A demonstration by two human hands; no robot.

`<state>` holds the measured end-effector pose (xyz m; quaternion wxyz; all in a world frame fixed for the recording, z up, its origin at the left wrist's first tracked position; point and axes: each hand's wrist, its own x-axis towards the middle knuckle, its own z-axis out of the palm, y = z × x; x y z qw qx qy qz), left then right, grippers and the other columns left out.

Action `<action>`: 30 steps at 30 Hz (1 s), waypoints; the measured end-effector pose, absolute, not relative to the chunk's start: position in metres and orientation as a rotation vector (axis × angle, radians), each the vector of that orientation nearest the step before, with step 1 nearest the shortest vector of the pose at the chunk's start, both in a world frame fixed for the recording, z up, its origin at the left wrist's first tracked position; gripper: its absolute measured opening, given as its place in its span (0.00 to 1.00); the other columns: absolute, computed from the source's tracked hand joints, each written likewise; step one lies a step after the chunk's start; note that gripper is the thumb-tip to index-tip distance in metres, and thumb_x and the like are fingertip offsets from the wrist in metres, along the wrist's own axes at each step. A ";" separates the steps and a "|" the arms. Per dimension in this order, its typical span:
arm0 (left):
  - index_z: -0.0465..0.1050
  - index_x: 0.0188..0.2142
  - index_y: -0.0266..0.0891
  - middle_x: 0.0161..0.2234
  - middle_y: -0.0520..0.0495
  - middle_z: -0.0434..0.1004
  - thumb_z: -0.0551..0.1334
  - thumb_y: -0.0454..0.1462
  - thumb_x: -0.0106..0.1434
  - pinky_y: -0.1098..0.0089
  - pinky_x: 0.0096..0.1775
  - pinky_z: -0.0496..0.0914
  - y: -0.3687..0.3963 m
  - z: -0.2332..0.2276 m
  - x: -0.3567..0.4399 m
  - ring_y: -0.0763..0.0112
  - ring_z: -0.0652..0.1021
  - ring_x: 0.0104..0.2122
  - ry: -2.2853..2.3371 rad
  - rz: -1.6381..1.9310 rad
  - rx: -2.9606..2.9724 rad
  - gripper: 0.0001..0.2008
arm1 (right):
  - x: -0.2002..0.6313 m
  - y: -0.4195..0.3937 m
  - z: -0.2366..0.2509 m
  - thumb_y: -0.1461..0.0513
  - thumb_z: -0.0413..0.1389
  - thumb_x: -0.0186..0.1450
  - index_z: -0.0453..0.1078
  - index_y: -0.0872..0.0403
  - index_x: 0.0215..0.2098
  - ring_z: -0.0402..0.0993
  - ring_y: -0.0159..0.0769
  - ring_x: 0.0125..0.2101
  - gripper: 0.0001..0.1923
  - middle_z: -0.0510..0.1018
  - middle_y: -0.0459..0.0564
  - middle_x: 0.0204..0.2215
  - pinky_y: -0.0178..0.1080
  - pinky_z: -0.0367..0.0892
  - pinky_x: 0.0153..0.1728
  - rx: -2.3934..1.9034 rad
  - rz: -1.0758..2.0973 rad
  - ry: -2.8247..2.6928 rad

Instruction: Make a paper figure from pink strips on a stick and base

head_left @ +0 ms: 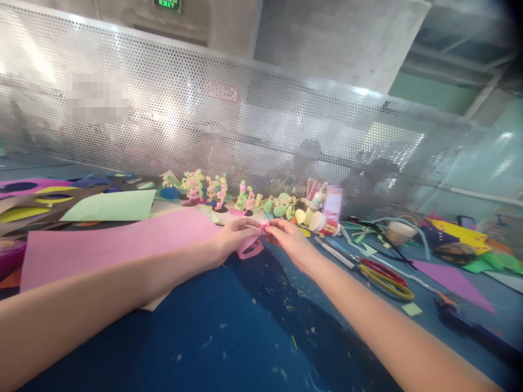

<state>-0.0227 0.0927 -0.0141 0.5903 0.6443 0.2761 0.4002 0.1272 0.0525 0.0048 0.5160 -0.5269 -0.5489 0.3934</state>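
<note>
A small pink paper piece [250, 249], curled into loops, hangs between my two hands above the blue table. My left hand [235, 238] pinches it from the left, fingers closed. From the other side my right hand [291, 239] grips the same piece with thumb and fingertips. The fingertips of both hands almost meet, and they partly hide the top of the piece. Under my left forearm lies a large pink sheet [122, 239]. Just beyond my hands stand several small paper figures [220, 193] in pink, yellow and green.
On the right lie scissors with red and yellow handles [386, 279], a purple sheet [453, 283] and a dark-handled tool [469, 321]. A tipped white-and-red tub [324, 224] lies near a phone [333, 201]. Behind the table rises a perforated metal screen [253, 114]. Paper scraps dot the blue table [212, 348].
</note>
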 end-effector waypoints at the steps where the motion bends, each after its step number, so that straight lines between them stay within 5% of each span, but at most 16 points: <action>1: 0.71 0.36 0.35 0.33 0.46 0.75 0.62 0.42 0.53 0.69 0.39 0.68 0.093 -0.015 -0.023 0.69 0.75 0.34 0.643 0.928 1.492 0.14 | 0.127 0.053 0.004 0.63 0.54 0.55 0.68 0.55 0.30 0.71 0.31 0.30 0.05 0.75 0.47 0.29 0.36 0.68 0.36 -1.259 0.943 -1.318; 13: 0.72 0.35 0.33 0.31 0.47 0.76 0.66 0.38 0.49 0.69 0.40 0.69 0.093 -0.013 -0.022 0.72 0.76 0.32 0.612 0.933 1.454 0.14 | 0.128 0.055 -0.005 0.58 0.56 0.54 0.65 0.54 0.35 0.71 0.33 0.28 0.12 0.73 0.45 0.25 0.38 0.67 0.35 -1.255 0.701 -1.410; 30: 0.71 0.30 0.33 0.27 0.51 0.74 0.61 0.39 0.53 0.72 0.34 0.67 0.089 -0.010 -0.022 0.72 0.74 0.28 0.602 0.927 1.658 0.09 | 0.124 0.050 -0.011 0.56 0.53 0.57 0.61 0.52 0.26 0.66 0.33 0.27 0.08 0.68 0.44 0.23 0.36 0.64 0.32 -1.225 0.521 -1.522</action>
